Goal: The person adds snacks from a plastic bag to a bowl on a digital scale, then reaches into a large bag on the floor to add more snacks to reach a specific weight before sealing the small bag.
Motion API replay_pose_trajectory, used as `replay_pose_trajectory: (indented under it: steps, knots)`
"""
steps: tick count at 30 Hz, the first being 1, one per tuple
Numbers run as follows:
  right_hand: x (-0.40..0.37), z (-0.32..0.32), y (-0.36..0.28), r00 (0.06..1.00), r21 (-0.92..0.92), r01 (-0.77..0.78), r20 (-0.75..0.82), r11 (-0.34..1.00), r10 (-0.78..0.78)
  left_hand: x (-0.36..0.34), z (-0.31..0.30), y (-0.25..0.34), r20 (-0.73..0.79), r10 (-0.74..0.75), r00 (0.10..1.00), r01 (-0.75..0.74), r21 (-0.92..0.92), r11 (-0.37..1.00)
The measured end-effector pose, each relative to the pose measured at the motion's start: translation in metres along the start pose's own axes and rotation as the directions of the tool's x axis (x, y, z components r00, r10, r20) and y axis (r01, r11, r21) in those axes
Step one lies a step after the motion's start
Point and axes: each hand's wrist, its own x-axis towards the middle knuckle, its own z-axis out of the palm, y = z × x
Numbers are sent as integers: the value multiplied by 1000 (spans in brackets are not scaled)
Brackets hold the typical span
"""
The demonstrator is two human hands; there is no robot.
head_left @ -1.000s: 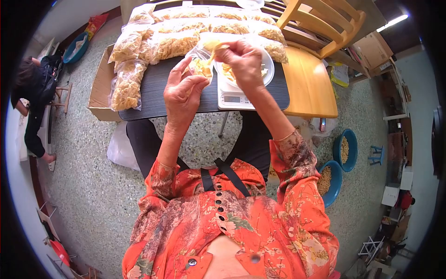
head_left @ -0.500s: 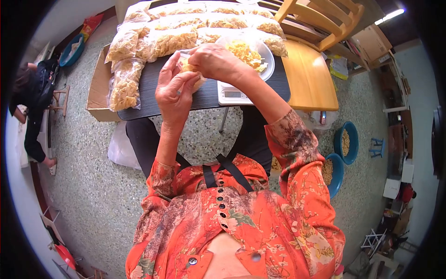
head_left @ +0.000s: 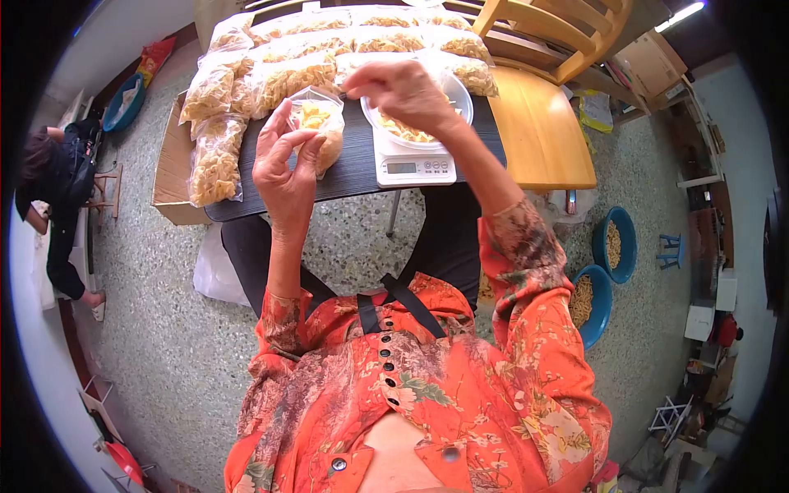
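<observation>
My left hand (head_left: 283,168) pinches the edge of a clear plastic bag (head_left: 330,146) between thumb and fingers. Pale yellow dried pieces lie inside the bag, whose mouth stands open. To the right, my right hand (head_left: 404,97) hovers over a round plastic bowl (head_left: 467,105), its fingers loosely bent and apart, with nothing seen in them. More yellow pieces (head_left: 403,129) are in the bowl, partly hidden by that hand. Beneath the bowl is a white digital scale (head_left: 417,169) with a small display.
Several filled bags (head_left: 293,80) cover the back and left of the dark table (head_left: 349,174). A cardboard box (head_left: 174,177) stands at left and a wooden chair (head_left: 538,123) at right. Blue basins (head_left: 604,308) sit on the floor. Another person (head_left: 62,177) is at far left.
My right hand has left the bag and moved right, over the bowl. The bag in my left hand now shows its open mouth. The view has shifted slightly.
</observation>
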Motion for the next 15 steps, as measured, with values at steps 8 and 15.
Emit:
replay_pose_trajectory:
  steps: [8,15]
  knots:
    - [-42,-63,40,964,-538,-143,115,831,240,0,4,-4,-42,-35,998,33,-55,998]
    - [-44,-38,37,988,-724,21,121,690,97,-1,8,1,-16,-14,1000,13,-36,999]
